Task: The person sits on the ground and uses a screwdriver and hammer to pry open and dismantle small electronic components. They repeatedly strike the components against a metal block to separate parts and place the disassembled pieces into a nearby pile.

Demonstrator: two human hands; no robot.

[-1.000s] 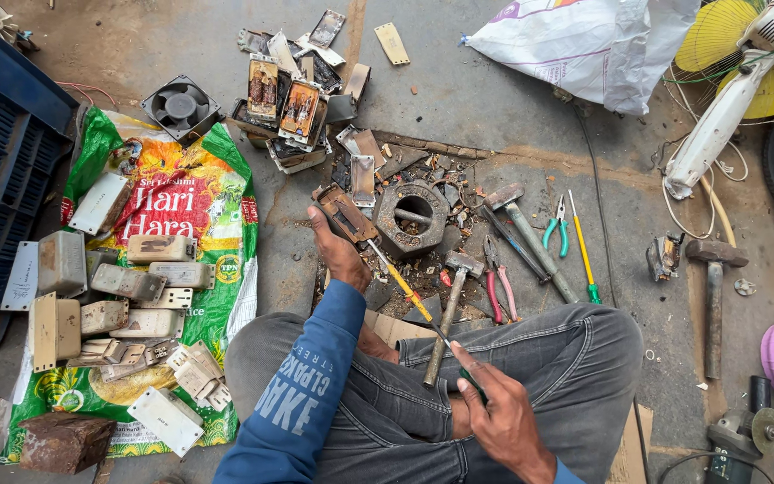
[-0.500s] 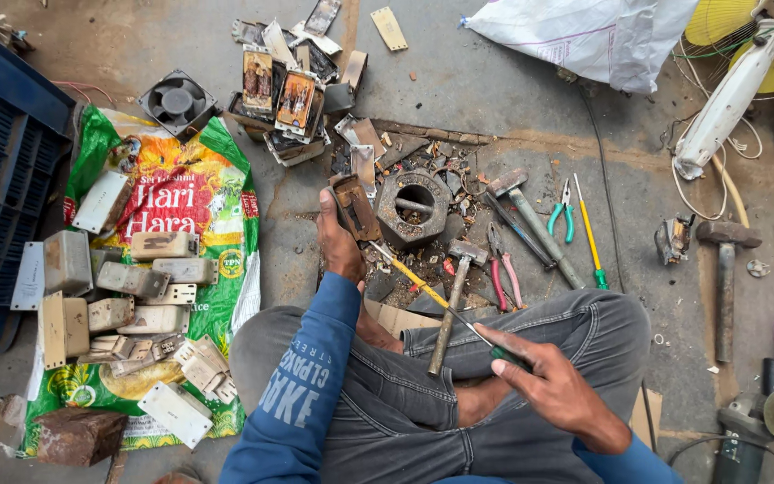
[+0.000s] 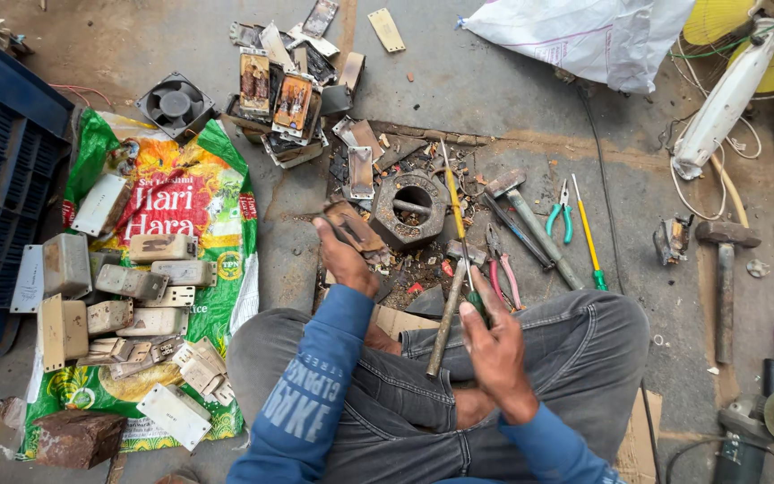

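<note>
Roughly: two hands. Left hand (image 3: 344,260) pinching rusty metal plate (image 3: 351,226) beside hexagonal block (image 3: 409,208); right hand (image 3: 493,333) wrapped round yellow screwdriver (image 3: 455,204). Two hammers (image 3: 451,305) (image 3: 724,269), pliers (image 3: 559,213) close by.

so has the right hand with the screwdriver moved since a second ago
Yes. The right hand has come up from the knee toward the hexagonal metal block, and its yellow screwdriver now lies across that block's right edge.

Rusty flat metal piece (image 3: 351,226): brown, corroded, held tilted just beside a hexagonal metal block (image 3: 412,208). Screwdriver (image 3: 456,215): yellow shaft, green handle, gripped near the handle, pointing away over the block's right edge. Hammer (image 3: 451,309) lies alongside.
</note>
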